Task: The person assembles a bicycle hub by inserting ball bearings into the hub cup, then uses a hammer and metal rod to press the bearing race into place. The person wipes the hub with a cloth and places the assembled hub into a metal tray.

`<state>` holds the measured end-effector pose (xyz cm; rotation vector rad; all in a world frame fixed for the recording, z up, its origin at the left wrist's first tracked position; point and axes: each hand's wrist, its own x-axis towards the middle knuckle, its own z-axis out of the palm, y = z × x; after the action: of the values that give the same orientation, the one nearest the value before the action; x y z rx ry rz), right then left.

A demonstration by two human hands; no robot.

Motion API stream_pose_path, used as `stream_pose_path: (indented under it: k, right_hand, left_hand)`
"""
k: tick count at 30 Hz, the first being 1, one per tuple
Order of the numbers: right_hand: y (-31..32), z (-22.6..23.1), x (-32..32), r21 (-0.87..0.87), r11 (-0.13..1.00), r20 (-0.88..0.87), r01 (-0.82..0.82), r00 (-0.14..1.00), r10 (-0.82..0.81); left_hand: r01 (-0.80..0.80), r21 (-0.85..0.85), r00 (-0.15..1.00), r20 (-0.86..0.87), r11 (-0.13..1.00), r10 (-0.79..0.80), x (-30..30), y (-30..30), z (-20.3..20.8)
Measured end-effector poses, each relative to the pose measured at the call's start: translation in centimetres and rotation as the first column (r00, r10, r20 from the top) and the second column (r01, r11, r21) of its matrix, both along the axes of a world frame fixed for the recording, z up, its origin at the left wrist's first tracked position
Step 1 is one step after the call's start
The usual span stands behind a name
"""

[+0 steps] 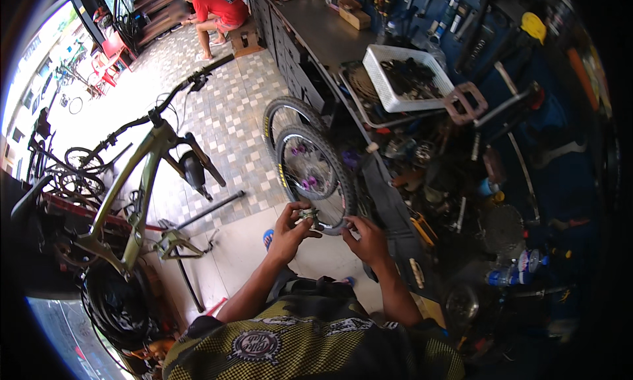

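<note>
In front of my chest, my left hand [291, 235] is closed around a small metallic part [307, 214], its fingertips and thumb gripping it. Its exact kind is too small to make out. A short way to the right, my right hand [366, 240] is raised with curled fingers; thumb and forefinger look apart, and I see nothing between them. Just beyond both hands, two bicycle wheels with knobby black tyres stand overlapped, the nearer wheel [349, 192] partly covering the farther wheel [269, 126]. Purple hubs [308, 182] show at their middles.
On the left, an olive bicycle frame [142, 182] without wheels is held up above the tiled floor [247, 110]. Along the right runs a cluttered workbench [310, 24] with a white plastic basket [395, 105] and hanging tools. A person in red [221, 11] sits at the back.
</note>
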<state>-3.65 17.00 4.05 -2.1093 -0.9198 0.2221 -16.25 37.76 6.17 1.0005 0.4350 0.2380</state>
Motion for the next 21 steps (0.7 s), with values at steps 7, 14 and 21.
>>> stream_pose_path:
  k: [7,14,21]
  right_hand:
    - [21.9,0.8,1.5,0.013,0.985,0.13,-0.174,0.977,0.17]
    - [33.5,2.9,8.8,-0.047,0.983,0.25,-0.18,0.95,0.186]
    - [42.3,2.6,18.6,-0.047,0.996,0.263,-0.075,0.961,0.085]
  left_hand:
    - [-0.138,0.267,0.987,-0.047,0.954,0.156,-6.6,19.4,1.3]
    - [-0.347,0.26,0.928,-0.047,0.901,0.37,-6.2,30.0,0.7]
    - [-0.27,0.198,0.951,-0.096,0.942,0.293,0.3,36.3,-0.8]
